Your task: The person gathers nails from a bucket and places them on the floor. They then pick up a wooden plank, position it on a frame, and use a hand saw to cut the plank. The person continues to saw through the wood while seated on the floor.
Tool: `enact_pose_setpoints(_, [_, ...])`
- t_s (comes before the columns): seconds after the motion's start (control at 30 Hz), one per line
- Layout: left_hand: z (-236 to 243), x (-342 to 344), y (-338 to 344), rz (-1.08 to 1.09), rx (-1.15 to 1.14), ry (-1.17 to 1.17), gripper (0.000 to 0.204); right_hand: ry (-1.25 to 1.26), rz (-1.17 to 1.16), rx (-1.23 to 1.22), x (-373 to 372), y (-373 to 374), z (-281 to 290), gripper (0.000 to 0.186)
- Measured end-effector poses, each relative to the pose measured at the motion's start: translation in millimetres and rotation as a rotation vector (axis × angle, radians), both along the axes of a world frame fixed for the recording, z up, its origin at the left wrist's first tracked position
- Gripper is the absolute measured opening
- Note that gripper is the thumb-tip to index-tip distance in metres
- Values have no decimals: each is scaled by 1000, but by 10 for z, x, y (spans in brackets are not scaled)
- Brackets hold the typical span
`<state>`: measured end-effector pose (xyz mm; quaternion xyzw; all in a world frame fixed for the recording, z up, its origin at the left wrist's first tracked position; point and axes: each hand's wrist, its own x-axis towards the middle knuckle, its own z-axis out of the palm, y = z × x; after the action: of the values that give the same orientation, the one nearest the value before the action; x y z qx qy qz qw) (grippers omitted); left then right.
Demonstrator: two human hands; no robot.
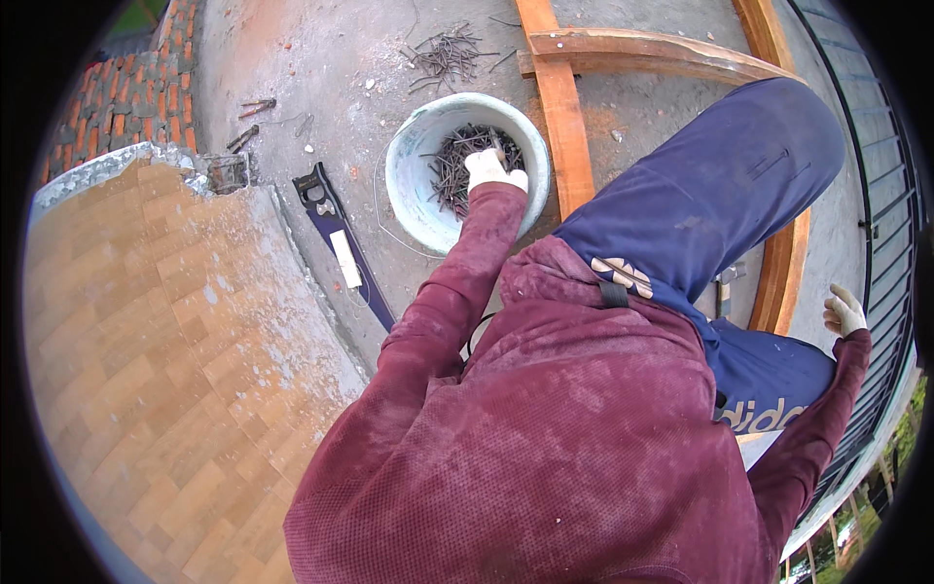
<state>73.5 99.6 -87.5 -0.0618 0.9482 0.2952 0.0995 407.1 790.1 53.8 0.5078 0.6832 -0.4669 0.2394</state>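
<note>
A whitish bucket [404,195] stands on the concrete in front of me, with a heap of dark nails [448,175] inside. My left hand [494,171], in a white glove, reaches down into it. Its fingers are curled in among the nails, and the fingertips are partly hidden. Out to the right, beside the black railing, my gloved right hand [844,311] hangs in the air with its fingers curled in. I see nothing in it. Left of the bucket lies a handsaw [341,234] with a dark blade and a white strip across it.
More nails [449,54] are scattered beyond the bucket. Pliers [256,108] lie at the far left. Wooden beams [564,127] cross on the right, and a hammer [725,282] lies near my legs. A tiled ledge [165,370] borders the left, a metal railing [890,195] the right.
</note>
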Motion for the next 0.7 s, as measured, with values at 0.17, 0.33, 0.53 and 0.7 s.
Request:
enact_pose_setpoints(0.17, [14,274,26,-238,49,-16,43,-28,-6,8,-67,-42,-6,49])
enact_pose_setpoints(0.33, [303,166,-534,-349,477,-558,51,-77,43,3,-50,31,-46,50])
enact_pose_setpoints(0.53, [123,-331,-1112,-55,-208,-189,50,-65,44,9,-81,53,-40,50])
enact_pose_setpoints(0.7, [65,-385,-1016,-143,-334,-234,52,-71,34,51,-45,-30,1,50])
